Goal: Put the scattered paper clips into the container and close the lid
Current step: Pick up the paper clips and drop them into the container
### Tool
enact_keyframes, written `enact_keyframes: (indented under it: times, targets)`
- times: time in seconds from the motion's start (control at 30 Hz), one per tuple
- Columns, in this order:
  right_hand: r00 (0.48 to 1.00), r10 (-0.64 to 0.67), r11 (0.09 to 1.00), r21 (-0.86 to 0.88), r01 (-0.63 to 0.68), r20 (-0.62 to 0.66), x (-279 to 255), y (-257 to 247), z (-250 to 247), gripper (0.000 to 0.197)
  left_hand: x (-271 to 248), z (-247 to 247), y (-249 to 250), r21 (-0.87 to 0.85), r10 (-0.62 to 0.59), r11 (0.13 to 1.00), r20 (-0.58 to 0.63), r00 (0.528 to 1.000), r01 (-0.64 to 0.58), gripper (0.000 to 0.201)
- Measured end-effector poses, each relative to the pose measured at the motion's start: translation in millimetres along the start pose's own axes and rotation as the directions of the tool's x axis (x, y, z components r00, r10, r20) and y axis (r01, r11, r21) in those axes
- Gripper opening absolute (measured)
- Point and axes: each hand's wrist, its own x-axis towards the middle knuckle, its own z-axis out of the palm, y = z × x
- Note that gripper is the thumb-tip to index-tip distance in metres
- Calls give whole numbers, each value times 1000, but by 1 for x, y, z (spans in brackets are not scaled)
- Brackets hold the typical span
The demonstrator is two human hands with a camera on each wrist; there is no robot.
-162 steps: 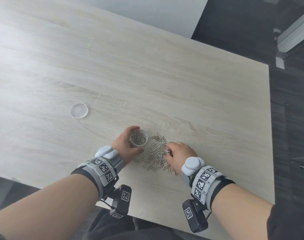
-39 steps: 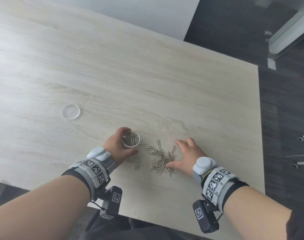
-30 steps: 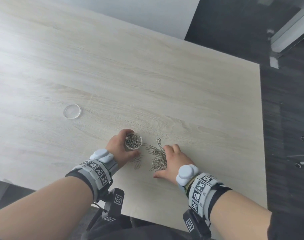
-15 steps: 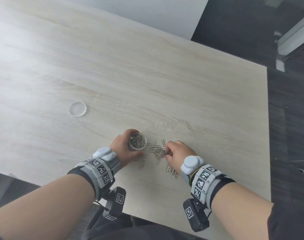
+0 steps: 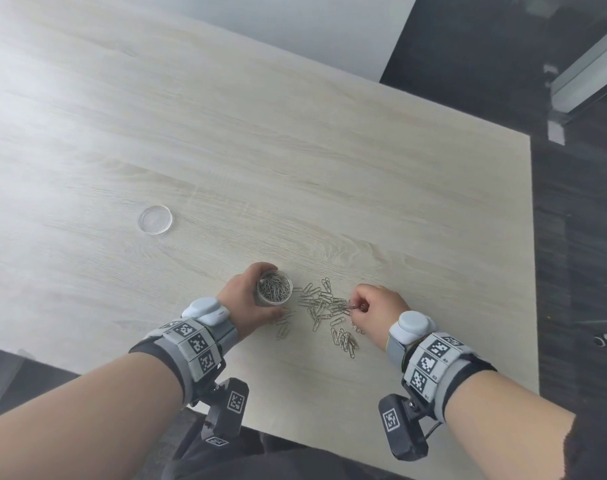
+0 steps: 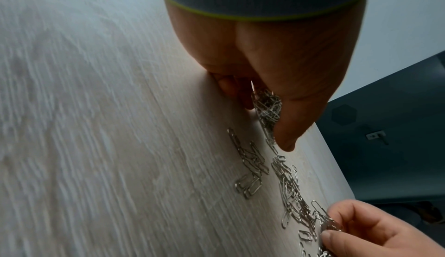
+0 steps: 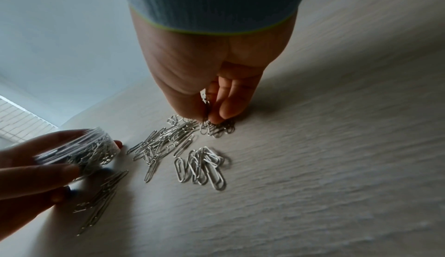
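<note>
Table point(image 5: 295, 140): pale wood-grain top, carries everything; both forearms reach in over its near edge, each w/ a grey wrist band bearing black-and-white marker squares.

L hand point(image 5: 241, 304): fingers and thumb curled round the container point(image 5: 274, 291), gripping it by the side wall; the wall appears clear in the R-wrist view point(image 7: 79, 152). Container = small, round, mouth up and uncovered, already holding a heap of silver clips. It sits just L of the loose pile.

R hand point(image 5: 378, 306): fingertips point(image 7: 224, 112) and thumb bunched together, pinching a small cluster of clips at the R end of the pile. Pinched cluster hangs down to the table surface; whether it has cleared the table cannot be told.

Paper clips point(image 5: 326, 308): silver wire, spread on the table between the two hands. Main tangle lies betw. container and R fingertips; a smaller group point(image 7: 202, 166) lies nearer the person, just in front of the R wrist; a few more point(image 5: 283, 329) lie below the L thumb, beside the container base. L-wrist view shows the same scatter point(image 6: 286, 183) running from L thumb toward R hand point(image 6: 375, 228).

Lid point(image 5: 155, 220): clear, round, flat on the table, well apart from the container, beyond and to the L of the L hand.
</note>
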Motion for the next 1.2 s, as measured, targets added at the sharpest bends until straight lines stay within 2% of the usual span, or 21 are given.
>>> enact_keyframes:
  times: [0.2, 0.5, 0.57, 0.73, 0.87, 1.2]
  targets:
    - [997, 55, 990, 136, -47, -59, -6, -6, -3, 10, 1, 1, 4, 109, 36, 993, 62, 997, -42, 76]
    - [994, -66, 922, 375, 93, -85, -23, -58, -9, 12, -11, 22, 29, 117, 135, 982, 111, 985, -148, 74]
    - [993, -88, 923, 369, 111, -77, -24, -66, -8, 11, -13, 25, 35, 113, 142, 981, 120, 983, -156, 73]
    - [987, -151, 969, 188, 160, -63, -24, -65, -2, 11, -17, 27, 42, 115, 142, 981, 129, 981, -157, 68]
    - [985, -170, 975, 138, 174, -37, -26, -60, -1, 10, -15, 32, 41, 105, 151, 980, 143, 978, -167, 66]
    - [980, -175, 942, 272, 196, -99, -29, -56, -7, 13, -13, 35, 48, 96, 143, 982, 163, 976, -160, 67]
